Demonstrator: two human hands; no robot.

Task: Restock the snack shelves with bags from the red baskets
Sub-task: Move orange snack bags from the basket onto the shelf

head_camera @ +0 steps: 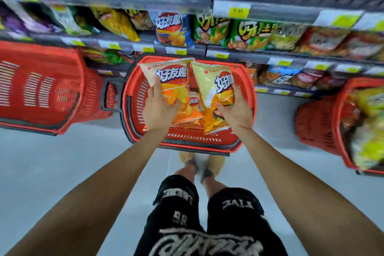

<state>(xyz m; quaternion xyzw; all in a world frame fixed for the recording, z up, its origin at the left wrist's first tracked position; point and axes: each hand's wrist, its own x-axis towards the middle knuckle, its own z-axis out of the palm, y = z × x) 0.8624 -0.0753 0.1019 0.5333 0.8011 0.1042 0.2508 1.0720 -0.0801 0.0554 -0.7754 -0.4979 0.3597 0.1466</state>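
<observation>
My left hand grips an orange and cream chip bag above the middle red basket. My right hand grips a second bag of the same kind beside it. Both bags are held upright over the basket. A third bag lies in the basket between them, mostly hidden. Snack shelves run across the view beyond the basket, with a blue bag of the same brand on the middle shelf.
An empty-looking red basket stands on the floor at the left. Another red basket at the right holds several yellow bags. Green snack bags fill the shelf to the right. My legs and feet are below, on the grey floor.
</observation>
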